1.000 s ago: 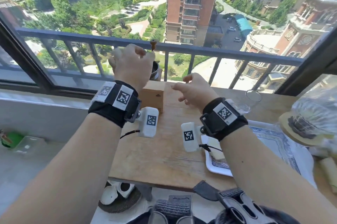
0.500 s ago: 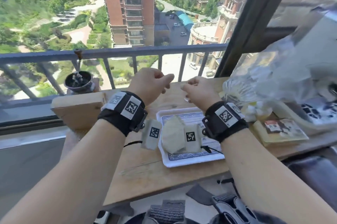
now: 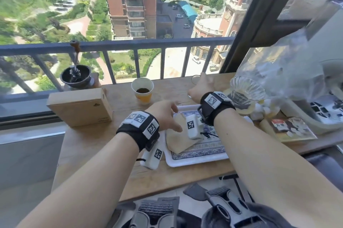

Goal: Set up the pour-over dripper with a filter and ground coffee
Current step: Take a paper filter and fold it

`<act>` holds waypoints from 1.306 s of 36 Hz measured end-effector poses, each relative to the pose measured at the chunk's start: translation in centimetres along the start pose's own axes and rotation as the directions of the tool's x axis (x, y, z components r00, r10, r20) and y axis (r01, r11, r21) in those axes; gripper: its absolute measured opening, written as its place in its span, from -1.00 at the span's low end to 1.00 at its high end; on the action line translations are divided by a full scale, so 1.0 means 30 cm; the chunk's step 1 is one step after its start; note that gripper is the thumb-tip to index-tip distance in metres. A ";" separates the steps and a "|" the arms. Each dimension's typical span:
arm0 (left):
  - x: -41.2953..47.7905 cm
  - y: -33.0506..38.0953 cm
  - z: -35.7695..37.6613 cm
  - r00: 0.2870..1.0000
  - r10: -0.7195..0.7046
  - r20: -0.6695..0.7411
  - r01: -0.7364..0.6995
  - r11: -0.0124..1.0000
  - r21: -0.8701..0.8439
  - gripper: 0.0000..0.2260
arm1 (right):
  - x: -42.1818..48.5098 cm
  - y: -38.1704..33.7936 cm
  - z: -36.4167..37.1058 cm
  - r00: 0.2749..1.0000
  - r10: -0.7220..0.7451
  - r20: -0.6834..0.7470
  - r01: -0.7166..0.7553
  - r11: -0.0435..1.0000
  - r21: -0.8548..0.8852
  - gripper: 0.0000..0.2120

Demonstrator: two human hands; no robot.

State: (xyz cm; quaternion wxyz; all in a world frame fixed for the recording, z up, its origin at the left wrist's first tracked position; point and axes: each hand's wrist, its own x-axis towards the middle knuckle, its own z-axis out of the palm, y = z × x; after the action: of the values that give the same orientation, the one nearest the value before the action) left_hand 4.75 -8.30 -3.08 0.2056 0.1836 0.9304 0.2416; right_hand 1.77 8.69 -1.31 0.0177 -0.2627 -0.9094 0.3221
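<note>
Head view shows a narrow wooden surface set against a window with a dark railing behind it. Its near edge runs just under the forearms, and its left end stops near a wooden box. Bare wood lies open between the box and the tray, and also in front of the paper cup.

At the far left stands a hand grinder with its crank upright. On the right, a crumpled clear plastic bag and a white machine crowd the surface, with a printed packet lying before them.

The glass dripper stands at the right, just beside the right wrist. The paper cup holds ground coffee and stands behind the left hand. A paper filter lies on the tray.

The left hand hovers over the filter's upper edge with fingers loosely spread and holds nothing. The right hand reaches toward the far edge with fingers open; I cannot tell whether it touches the small glass rim there.
</note>
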 end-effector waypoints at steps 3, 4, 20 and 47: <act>0.047 0.095 -0.036 0.997 0.080 -0.015 -0.077 0.987 0.143 -0.28 | 0.051 -0.001 -0.090 0.997 -0.009 -0.073 0.013 0.999 0.050 -0.28; 0.058 0.116 -0.043 0.995 0.098 -0.011 -0.095 0.979 0.180 -0.29 | 0.061 -0.002 -0.109 0.996 -0.015 -0.084 0.021 0.998 0.063 -0.30; 0.100 0.315 -0.300 0.924 0.322 -0.208 -0.307 0.946 0.102 -0.87 | -0.077 -0.025 -0.545 0.925 -0.265 -0.274 0.338 0.903 0.267 -0.50; 0.065 0.358 -0.462 0.785 0.342 -0.517 -0.393 0.919 0.011 -0.85 | -0.165 0.122 -0.475 0.967 -0.255 -0.013 0.249 0.930 0.269 -0.54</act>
State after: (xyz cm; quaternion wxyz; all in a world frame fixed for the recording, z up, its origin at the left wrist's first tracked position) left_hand -0.81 -3.85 13.06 -0.0900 0.2806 0.8845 0.3616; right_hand 10.61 16.89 8.46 0.0844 -0.1354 -0.8836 0.4402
